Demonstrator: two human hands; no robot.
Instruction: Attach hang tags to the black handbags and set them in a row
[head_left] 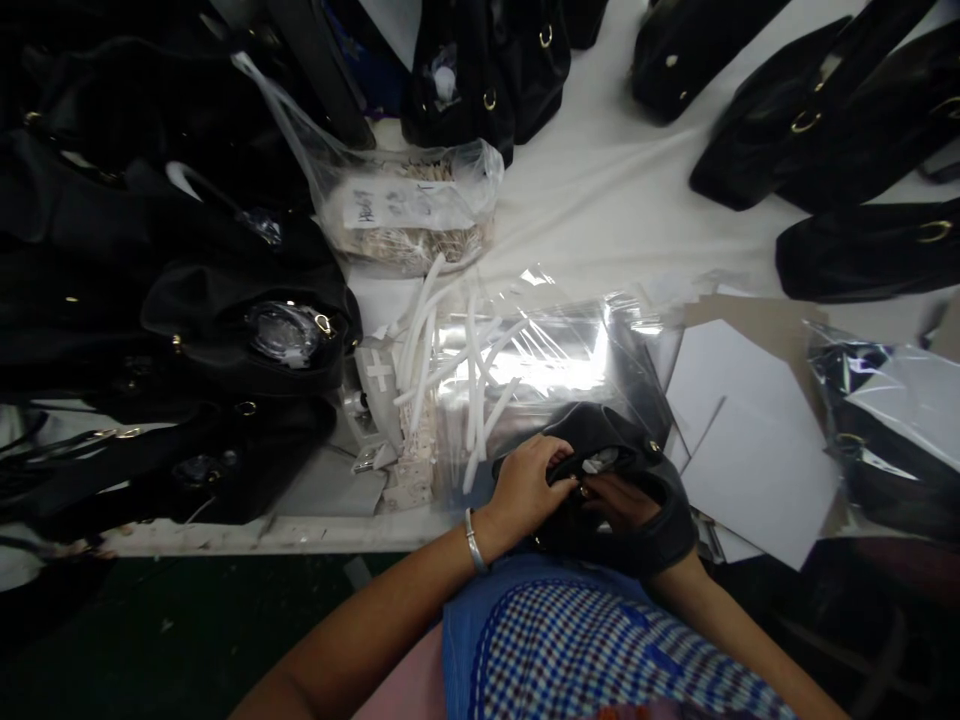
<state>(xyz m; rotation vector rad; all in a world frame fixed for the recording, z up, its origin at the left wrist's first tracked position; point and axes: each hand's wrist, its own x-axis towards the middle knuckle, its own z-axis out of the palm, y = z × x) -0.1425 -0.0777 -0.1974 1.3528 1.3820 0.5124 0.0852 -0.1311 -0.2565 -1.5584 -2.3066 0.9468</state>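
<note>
Fingers (556, 450) of the left hand (525, 490) grip the rim of a black bag (581, 530), thumb opposed; the right hand (624, 500) reaches into its opening, and whether those partly hidden fingers grasp anything I cannot tell. The white table (600, 200) carries the bag at its near edge, against the person's checked apron (555, 650). The left forearm (390, 610) slants inward from lower left; the right forearm (727, 615) comes from lower right, passing beneath the bag's strap. A silver bracelet (474, 542) rings the left wrist.
</note>
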